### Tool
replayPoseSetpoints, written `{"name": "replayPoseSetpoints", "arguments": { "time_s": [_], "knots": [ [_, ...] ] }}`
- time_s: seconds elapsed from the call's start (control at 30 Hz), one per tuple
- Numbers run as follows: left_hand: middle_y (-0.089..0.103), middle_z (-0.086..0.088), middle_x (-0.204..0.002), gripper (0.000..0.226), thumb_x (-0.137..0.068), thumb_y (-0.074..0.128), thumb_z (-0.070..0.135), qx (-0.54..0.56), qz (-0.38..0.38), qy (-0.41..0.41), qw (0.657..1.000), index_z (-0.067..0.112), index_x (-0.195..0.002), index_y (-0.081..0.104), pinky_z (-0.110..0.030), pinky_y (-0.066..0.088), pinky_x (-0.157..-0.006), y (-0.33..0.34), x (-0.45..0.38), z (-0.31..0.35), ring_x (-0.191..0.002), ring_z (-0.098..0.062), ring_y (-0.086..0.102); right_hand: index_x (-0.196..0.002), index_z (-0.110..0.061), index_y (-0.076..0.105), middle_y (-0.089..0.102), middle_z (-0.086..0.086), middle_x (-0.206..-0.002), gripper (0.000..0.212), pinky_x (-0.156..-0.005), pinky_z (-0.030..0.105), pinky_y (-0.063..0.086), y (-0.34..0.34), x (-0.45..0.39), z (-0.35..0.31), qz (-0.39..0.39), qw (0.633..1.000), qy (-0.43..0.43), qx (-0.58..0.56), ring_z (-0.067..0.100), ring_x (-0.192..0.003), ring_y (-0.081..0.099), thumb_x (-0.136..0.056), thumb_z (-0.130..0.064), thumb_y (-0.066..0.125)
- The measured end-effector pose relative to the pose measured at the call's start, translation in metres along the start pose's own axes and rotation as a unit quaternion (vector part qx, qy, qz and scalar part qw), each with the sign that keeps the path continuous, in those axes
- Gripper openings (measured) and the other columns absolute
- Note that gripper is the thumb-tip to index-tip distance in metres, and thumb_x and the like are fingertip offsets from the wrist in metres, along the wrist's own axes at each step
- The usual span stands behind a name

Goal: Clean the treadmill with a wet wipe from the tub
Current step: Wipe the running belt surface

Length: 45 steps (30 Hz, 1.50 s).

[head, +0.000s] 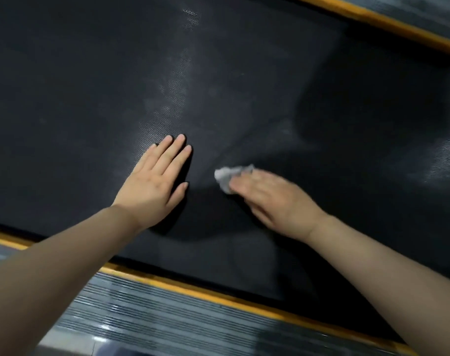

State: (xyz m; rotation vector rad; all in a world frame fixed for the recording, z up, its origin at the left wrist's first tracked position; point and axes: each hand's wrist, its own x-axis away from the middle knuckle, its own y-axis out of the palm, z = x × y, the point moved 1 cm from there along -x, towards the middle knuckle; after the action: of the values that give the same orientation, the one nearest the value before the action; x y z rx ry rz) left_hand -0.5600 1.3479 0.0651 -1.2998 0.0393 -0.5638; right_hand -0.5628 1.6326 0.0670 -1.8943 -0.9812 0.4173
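The black treadmill belt (90,86) fills most of the view, with pale damp streaks near its middle and at the right. My left hand (154,181) lies flat on the belt, fingers straight and together. To its right, my right hand (272,199) presses a crumpled white wet wipe (227,176) against the belt. The fingers look flat over the wipe and are blurred. The wipe sticks out past the fingertips toward the left hand. The tub is not in view.
A yellow strip (206,291) borders the belt on the near side, with a ribbed grey side rail (154,322) below it. Another yellow strip (388,21) runs along the far edge at the top right.
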Motion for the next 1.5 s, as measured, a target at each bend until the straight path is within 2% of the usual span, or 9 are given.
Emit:
{"name": "replayPoseSetpoints", "arguments": {
  "time_s": [0.17, 0.4, 0.53, 0.7, 0.93, 1.03, 1.33, 1.4, 1.5],
  "knots": [
    [0.019, -0.008, -0.165, 0.065, -0.097, 0.036, 0.039, 0.027, 0.020, -0.036, 0.999, 0.009, -0.155, 0.028, -0.040, 0.006, -0.125, 0.002, 0.000, 0.012, -0.153, -0.027, 0.012, -0.142, -0.005, 0.048, 0.044, 0.013, -0.150, 0.049, -0.118, 0.041, 0.029, -0.004, -0.034, 0.004, 0.075, 0.986, 0.148, 0.024, 0.028, -0.141, 0.039, -0.097, -0.022, 0.047],
    [0.019, -0.010, -0.164, 0.067, -0.096, 0.036, 0.038, 0.025, -0.002, -0.007, 1.000, 0.007, -0.155, 0.027, -0.047, 0.020, -0.122, 0.005, 0.024, 0.013, -0.152, -0.028, 0.014, -0.136, -0.008, 0.057, 0.049, 0.007, -0.148, 0.041, -0.119, 0.039, 0.024, 0.054, 0.074, -0.093, -0.136, 0.979, -0.153, -0.010, 0.021, -0.139, 0.042, -0.099, -0.020, 0.044],
    [0.021, -0.010, -0.164, 0.065, -0.096, 0.039, 0.033, 0.018, -0.003, 0.016, 1.000, 0.007, -0.155, 0.029, -0.048, 0.022, -0.121, 0.014, 0.048, 0.011, -0.152, -0.028, 0.016, -0.137, -0.014, 0.056, 0.048, 0.001, -0.149, 0.046, -0.120, 0.043, 0.018, 0.041, 0.044, -0.065, -0.144, 0.952, -0.254, 0.088, 0.024, -0.140, 0.041, -0.096, -0.027, 0.039],
    [0.023, -0.008, -0.164, 0.062, -0.096, 0.039, 0.032, 0.024, 0.010, 0.028, 0.999, 0.009, -0.154, 0.032, -0.041, 0.017, -0.124, 0.016, 0.056, 0.004, -0.152, -0.026, 0.018, -0.134, -0.004, 0.056, 0.051, 0.010, -0.146, 0.042, -0.115, 0.044, 0.031, 0.013, -0.007, -0.018, 0.039, 0.982, 0.028, 0.181, 0.033, -0.134, 0.047, -0.097, -0.022, 0.049],
    [0.032, -0.007, -0.159, 0.059, -0.094, 0.041, 0.033, 0.063, 0.040, 0.007, 0.997, 0.010, -0.147, 0.042, -0.042, 0.024, -0.121, 0.008, 0.057, 0.003, -0.148, -0.027, 0.028, -0.130, -0.010, 0.061, 0.056, 0.008, -0.137, 0.043, -0.099, 0.044, 0.043, 0.026, -0.006, -0.072, 0.162, 0.963, 0.213, 0.016, 0.028, -0.121, 0.051, -0.087, -0.012, 0.057],
    [0.034, -0.009, -0.158, 0.059, -0.092, 0.042, 0.034, 0.079, 0.064, -0.030, 0.994, 0.009, -0.146, 0.044, -0.045, 0.025, -0.120, 0.005, 0.058, -0.002, -0.146, -0.031, 0.029, -0.134, -0.015, 0.058, 0.051, 0.013, -0.132, 0.057, -0.096, 0.044, 0.043, 0.029, -0.014, -0.091, 0.123, 0.978, 0.167, -0.015, 0.033, -0.113, 0.049, -0.077, -0.007, 0.057],
    [0.026, -0.010, -0.162, 0.065, -0.092, 0.038, 0.039, 0.004, 0.049, -0.064, 0.997, 0.014, -0.152, 0.034, -0.056, 0.020, -0.120, -0.018, 0.027, -0.065, -0.148, -0.036, 0.021, -0.110, -0.014, 0.068, 0.063, 0.010, -0.099, 0.025, -0.072, 0.040, 0.054, 0.022, -0.054, -0.076, 0.025, 0.998, 0.032, -0.038, 0.030, -0.085, 0.063, -0.092, -0.008, 0.053],
    [0.021, -0.008, -0.164, 0.067, -0.093, 0.033, 0.043, -0.011, 0.041, -0.065, 0.997, 0.018, -0.155, 0.027, -0.054, 0.013, -0.121, -0.021, 0.016, -0.071, -0.150, -0.035, 0.016, -0.104, -0.013, 0.070, 0.065, 0.013, -0.102, 0.025, -0.083, 0.038, 0.049, -0.007, -0.076, -0.030, 0.080, 0.986, 0.145, -0.001, 0.034, -0.094, 0.063, -0.091, -0.007, 0.049],
    [0.018, -0.007, -0.165, 0.068, -0.095, 0.026, 0.047, -0.039, 0.038, -0.044, 0.998, 0.021, -0.157, 0.022, -0.053, 0.008, -0.121, -0.026, 0.000, -0.083, -0.151, -0.035, 0.013, -0.099, -0.009, 0.068, 0.065, 0.016, -0.105, 0.022, -0.087, 0.028, 0.038, -0.054, -0.094, 0.052, 0.253, 0.885, 0.389, 0.020, 0.033, -0.100, 0.059, -0.088, -0.010, 0.049]
  ]
}}
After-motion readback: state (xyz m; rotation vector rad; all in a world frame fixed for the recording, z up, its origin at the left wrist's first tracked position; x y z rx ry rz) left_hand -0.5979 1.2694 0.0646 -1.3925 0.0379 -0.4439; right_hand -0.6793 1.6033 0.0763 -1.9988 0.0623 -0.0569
